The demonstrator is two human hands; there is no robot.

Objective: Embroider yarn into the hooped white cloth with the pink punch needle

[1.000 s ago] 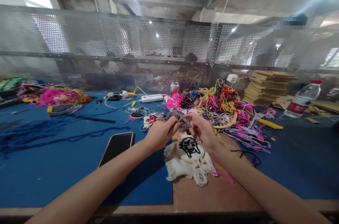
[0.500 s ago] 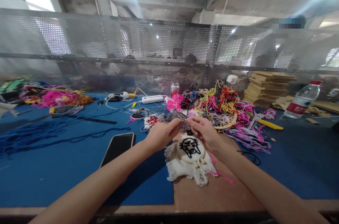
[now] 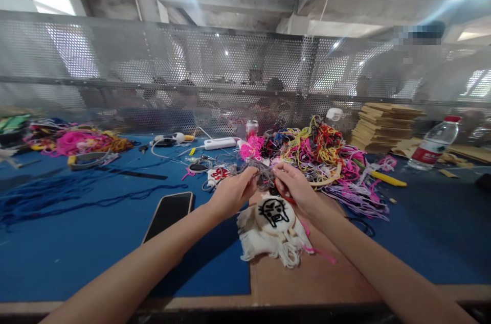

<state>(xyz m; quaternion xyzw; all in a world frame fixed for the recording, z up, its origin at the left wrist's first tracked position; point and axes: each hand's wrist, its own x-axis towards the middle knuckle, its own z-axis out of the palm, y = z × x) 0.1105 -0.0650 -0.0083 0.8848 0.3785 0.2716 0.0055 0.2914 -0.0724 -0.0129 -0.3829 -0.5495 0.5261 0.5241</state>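
Note:
My left hand (image 3: pixel 232 193) and my right hand (image 3: pixel 293 188) are held close together above the table, both pinched on a tangle of grey yarn (image 3: pixel 264 177) stretched between them. Something red shows under my right palm; I cannot make it out. Just below the hands lies a small round embroidery hoop (image 3: pixel 274 213) with white frayed cloth and a black stitched face on it. It rests on a brown board (image 3: pixel 307 273).
A black phone (image 3: pixel 169 215) lies left of my forearm on the blue mat. A heap of coloured yarn (image 3: pixel 326 155) fills the middle right. Behind stand a stack of wooden boards (image 3: pixel 385 127), a water bottle (image 3: pixel 433 144), a white power strip (image 3: pixel 220 143) and dark blue yarn (image 3: pixel 57 196).
Both hands have stayed together on the grey yarn, shifting slightly; my right hand has turned and something red now shows beneath it.

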